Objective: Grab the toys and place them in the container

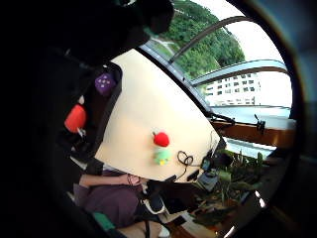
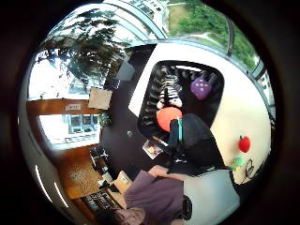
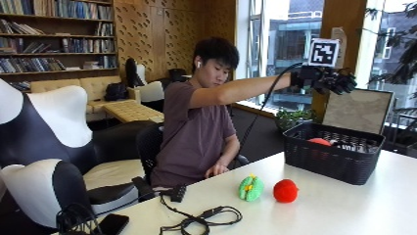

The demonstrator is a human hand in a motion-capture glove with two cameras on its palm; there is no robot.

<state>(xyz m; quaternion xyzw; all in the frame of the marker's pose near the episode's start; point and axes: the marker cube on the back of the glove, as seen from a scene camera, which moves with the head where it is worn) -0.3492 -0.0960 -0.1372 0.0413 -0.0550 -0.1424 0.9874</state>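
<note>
My gloved right hand (image 3: 328, 80) is raised well above the black basket (image 3: 326, 159), fingers spread and holding nothing. The basket stands at the far right of the white table (image 3: 338, 205). Inside it lie a purple die (image 2: 201, 87), an orange-red ball (image 2: 168, 118) and a striped zebra toy (image 2: 169, 89); the outside view shows only the ball (image 3: 319, 142) over the rim. A green plush toy (image 3: 251, 187) and a red plush apple (image 3: 285, 190) sit side by side on the table, in front of the basket. Both palm views show them too: apple (image 1: 161, 139), green toy (image 1: 161, 156).
A black cable (image 3: 202, 218) coils near the table's front edge, close to the green toy. The person's bare left hand (image 3: 218, 170) rests by the table edge. A pale board (image 3: 358, 110) stands behind the basket. Black-and-white chairs (image 3: 45, 147) stand at the left.
</note>
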